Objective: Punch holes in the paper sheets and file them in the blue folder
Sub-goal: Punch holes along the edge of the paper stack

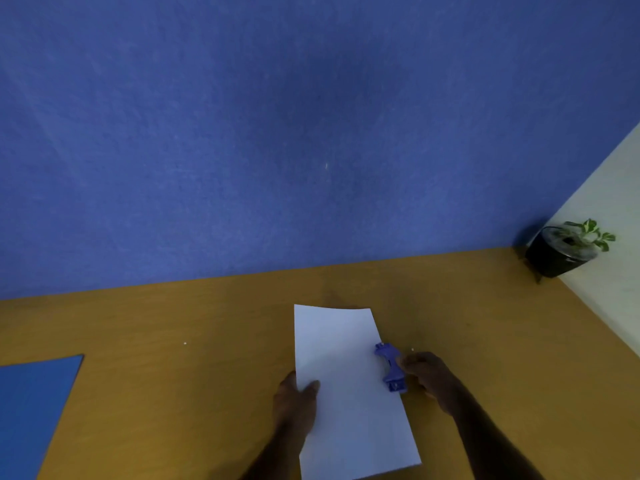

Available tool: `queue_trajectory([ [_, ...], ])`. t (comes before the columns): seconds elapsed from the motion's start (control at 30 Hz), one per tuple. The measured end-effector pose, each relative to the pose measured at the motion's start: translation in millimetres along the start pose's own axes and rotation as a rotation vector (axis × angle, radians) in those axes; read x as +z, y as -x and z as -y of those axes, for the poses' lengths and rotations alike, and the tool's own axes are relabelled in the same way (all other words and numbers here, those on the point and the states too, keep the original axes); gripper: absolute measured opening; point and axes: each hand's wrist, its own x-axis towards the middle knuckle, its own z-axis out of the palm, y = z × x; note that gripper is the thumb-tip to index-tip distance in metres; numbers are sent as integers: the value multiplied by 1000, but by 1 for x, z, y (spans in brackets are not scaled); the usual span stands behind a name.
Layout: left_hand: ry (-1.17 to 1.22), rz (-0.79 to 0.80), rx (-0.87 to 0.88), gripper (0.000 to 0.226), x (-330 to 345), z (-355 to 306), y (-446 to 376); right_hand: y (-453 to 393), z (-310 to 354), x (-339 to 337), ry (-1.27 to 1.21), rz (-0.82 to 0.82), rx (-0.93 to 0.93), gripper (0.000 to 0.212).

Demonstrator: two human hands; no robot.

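Left hand (pixel 296 398) pinches white paper sheet (pixel 346 386) at its left edge, thumb on top. Right hand (pixel 427 377) grips blue hole punch (pixel 390 368), seated on sheet's right edge. Sheet over brown table (pixel 207 323). Blue folder (pixel 34 403) flat, far left, well apart. Potted plant (pixel 564 247) in far right corner, against blue wall (pixel 277 133).

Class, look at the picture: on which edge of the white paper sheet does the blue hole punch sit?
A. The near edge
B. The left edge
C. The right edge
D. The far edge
C: the hole punch sits on the right long edge of the paper sheet, with the right hand at it and the left hand pinching the opposite edge.
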Motion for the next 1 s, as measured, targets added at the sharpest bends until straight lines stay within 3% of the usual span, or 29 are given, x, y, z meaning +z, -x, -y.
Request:
queue_trajectory([
  [0.37,41,23,-8,72,-3,-3,0,-4,-4,-1,-16,-33,27,23],
  [0.5,38,23,11,71,-2,-5,0,-5,-5,-1,-15,-35,48,37],
  [0.77,54,21,-2,73,-2,-1,-2,-2,-1,0,-56,-29,28,17],
  [1.0,52,1,-15,70,-11,2,0,5,3,0,-100,-1,6,20],
])
